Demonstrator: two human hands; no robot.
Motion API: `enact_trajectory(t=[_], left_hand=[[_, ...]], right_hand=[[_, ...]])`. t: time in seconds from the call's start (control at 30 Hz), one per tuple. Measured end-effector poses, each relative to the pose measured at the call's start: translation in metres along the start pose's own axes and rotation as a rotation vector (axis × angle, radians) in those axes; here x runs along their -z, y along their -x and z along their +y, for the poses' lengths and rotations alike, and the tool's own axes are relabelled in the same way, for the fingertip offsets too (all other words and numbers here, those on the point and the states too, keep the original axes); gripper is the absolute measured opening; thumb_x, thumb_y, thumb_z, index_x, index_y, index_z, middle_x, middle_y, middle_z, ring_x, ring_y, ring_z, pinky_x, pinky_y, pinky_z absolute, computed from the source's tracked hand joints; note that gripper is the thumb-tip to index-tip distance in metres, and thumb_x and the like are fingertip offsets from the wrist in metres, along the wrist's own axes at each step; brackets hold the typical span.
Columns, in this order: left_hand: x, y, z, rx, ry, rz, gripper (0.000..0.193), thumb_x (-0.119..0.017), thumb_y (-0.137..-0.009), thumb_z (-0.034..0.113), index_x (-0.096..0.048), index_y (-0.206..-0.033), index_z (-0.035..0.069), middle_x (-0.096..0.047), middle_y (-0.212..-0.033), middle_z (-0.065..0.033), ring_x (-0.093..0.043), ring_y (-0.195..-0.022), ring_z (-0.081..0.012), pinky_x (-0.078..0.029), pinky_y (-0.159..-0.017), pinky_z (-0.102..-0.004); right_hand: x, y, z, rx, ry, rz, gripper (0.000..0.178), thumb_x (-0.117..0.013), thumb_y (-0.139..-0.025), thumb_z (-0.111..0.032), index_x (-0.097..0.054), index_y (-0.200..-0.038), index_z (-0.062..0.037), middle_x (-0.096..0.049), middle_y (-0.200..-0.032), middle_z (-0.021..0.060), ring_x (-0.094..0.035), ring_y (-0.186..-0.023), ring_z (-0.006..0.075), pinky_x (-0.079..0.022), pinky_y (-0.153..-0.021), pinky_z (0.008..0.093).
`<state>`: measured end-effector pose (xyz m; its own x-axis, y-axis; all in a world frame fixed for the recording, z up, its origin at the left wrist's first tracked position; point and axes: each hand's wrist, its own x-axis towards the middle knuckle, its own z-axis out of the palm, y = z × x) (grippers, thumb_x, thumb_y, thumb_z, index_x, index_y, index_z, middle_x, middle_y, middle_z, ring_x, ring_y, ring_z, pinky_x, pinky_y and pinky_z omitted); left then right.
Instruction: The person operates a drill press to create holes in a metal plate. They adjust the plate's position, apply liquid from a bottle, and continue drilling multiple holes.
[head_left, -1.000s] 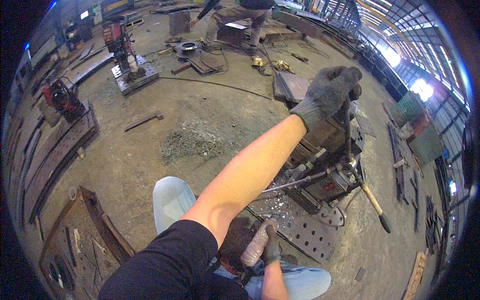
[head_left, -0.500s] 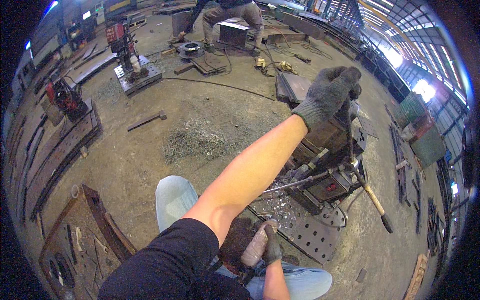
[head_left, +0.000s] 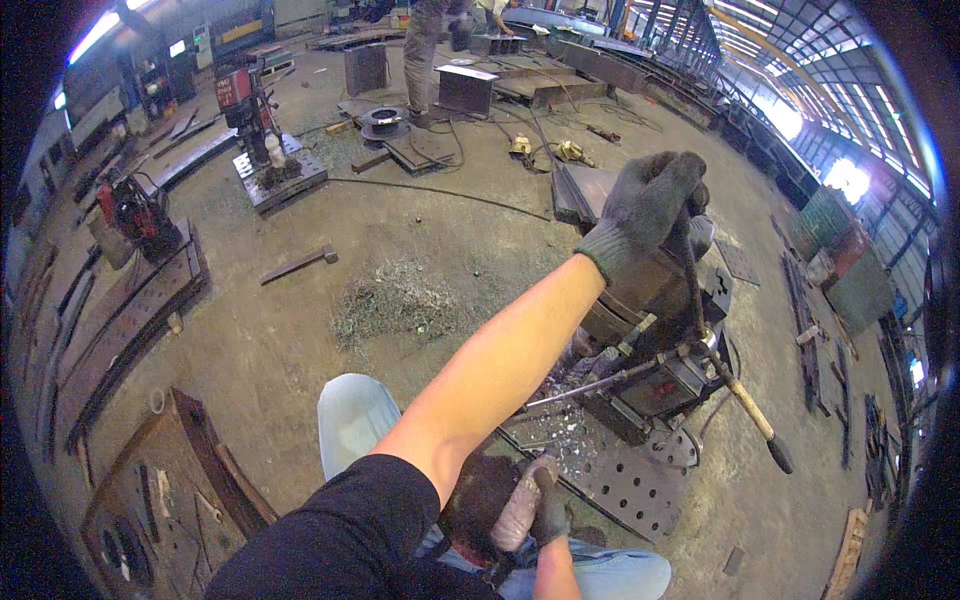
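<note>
A dark, slim lever (head_left: 690, 285) rises from the side of a blocky drilling machine (head_left: 662, 388), nearly upright and looking like bare, dull metal. The person's left hand (head_left: 650, 210), in a grey knitted glove, is curled around its upper end, so the lever's shaft runs down below the fist; the fingertips are hidden. Near the lever's foot, a thin silvery rod (head_left: 600, 383) slants off to the left, and a tan handle (head_left: 745, 400) with a black tip slopes down to the right.

Lower down, the right hand (head_left: 550, 510), also gloved in grey, is wrapped around the right side of a plastic bottle (head_left: 515, 515). The bottle is cloudy, see-through and wrinkled, tilted with its upper end leaning right.

The machine stands by a flat metal plate (head_left: 625, 495) pierced with round holes and scattered with bright chips. Curly grey shavings (head_left: 400, 300) lie heaped on the rough, dusty floor.
</note>
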<state>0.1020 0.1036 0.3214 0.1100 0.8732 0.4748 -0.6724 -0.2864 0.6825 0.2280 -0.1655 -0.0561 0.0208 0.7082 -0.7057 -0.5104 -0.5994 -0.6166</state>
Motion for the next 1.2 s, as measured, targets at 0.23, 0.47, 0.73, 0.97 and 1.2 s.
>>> enact_trajectory(t=[0.23,0.47,0.73,0.97,1.2], left_hand=[[0.007,-0.003,-0.008,-0.027,0.025,-0.030,0.028,-0.061,-0.101,0.026,-0.065,-0.081,0.007,-0.065,-0.075,-0.0047,-0.058,-0.066,-0.0141,-0.046,-0.059,-0.0300],[0.018,-0.008,-0.014,-0.099,-0.021,-0.053,0.029,-0.060,-0.102,0.027,-0.066,-0.084,0.004,-0.067,-0.077,-0.0064,-0.061,-0.070,-0.0157,-0.049,-0.065,-0.0325],[0.022,-0.003,-0.012,-0.122,-0.123,-0.041,0.035,-0.056,-0.103,0.031,-0.068,-0.086,0.003,-0.069,-0.080,-0.0086,-0.064,-0.071,-0.0166,-0.052,-0.066,-0.0325],[0.020,-0.002,-0.011,-0.137,-0.084,-0.055,0.032,-0.061,-0.101,0.028,-0.068,-0.080,0.005,-0.066,-0.074,-0.0027,-0.057,-0.063,-0.0105,-0.046,-0.058,-0.0271],[0.022,-0.005,-0.013,-0.129,-0.100,-0.031,0.032,-0.057,-0.103,0.031,-0.067,-0.087,0.005,-0.069,-0.081,-0.0069,-0.063,-0.071,-0.0166,-0.050,-0.064,-0.0320]], right_hand=[[0.035,-0.046,0.031,-0.021,0.044,-0.177,0.036,-0.064,-0.098,-0.041,-0.064,-0.125,-0.0173,-0.067,-0.111,0.0010,-0.064,-0.095,0.0169,-0.053,-0.087,0.0327],[0.021,-0.029,0.017,0.033,0.024,-0.132,0.029,-0.066,-0.098,-0.036,-0.063,-0.119,-0.0161,-0.067,-0.101,0.0005,-0.063,-0.089,0.0152,-0.054,-0.080,0.0338],[-0.016,0.011,-0.005,0.136,0.068,-0.023,0.039,-0.071,-0.094,-0.027,-0.059,-0.128,-0.0107,-0.065,-0.104,0.0031,-0.065,-0.089,0.0195,-0.054,-0.080,0.0360],[0.006,-0.006,0.007,0.150,0.089,-0.107,0.054,-0.068,-0.095,-0.033,-0.053,-0.141,-0.0076,-0.063,-0.124,0.0070,-0.062,-0.108,0.0212,-0.052,-0.093,0.0369],[-0.032,0.032,-0.020,0.078,0.059,-0.134,0.060,-0.065,-0.097,-0.042,-0.050,-0.145,-0.0083,-0.061,-0.131,0.0071,-0.059,-0.116,0.0208,-0.048,-0.100,0.0359]])
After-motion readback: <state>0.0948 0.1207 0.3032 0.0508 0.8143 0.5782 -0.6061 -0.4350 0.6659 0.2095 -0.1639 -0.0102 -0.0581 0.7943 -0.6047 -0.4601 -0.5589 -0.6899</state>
